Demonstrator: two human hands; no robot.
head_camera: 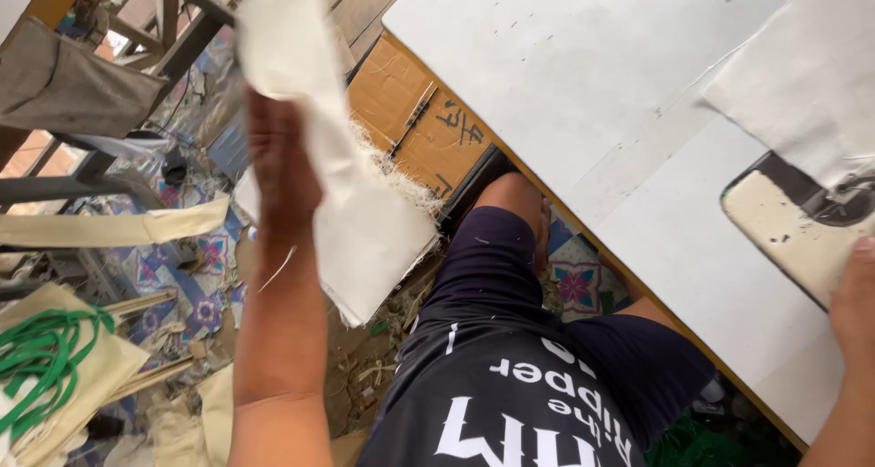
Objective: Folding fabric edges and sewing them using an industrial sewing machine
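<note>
Head view only: the left hand is raised out to the person's left, off the counter, and is closed on a piece of cream cloth. The cloth is pinched near its top end; its long axis runs from the upper left, above the fingers, down to the lower right, where the wider part hangs free beside the forearm and over the floor. A frayed, thready edge is seen on the side of the cloth toward the cardboard. The right hand is only partly in frame at the right edge, resting on or just by the cream plate set in the white counter; whether it is open or gripping cannot be told. A second sheet of pale cloth lies on the counter just above that plate. The held cloth is well apart from the plate, off to its left, so the left hand is plainly the nearer one. On the floor at left, cream bags with green handles are piled, with scraps around them. The person's dark shorts fill the bottom centre.
</note>
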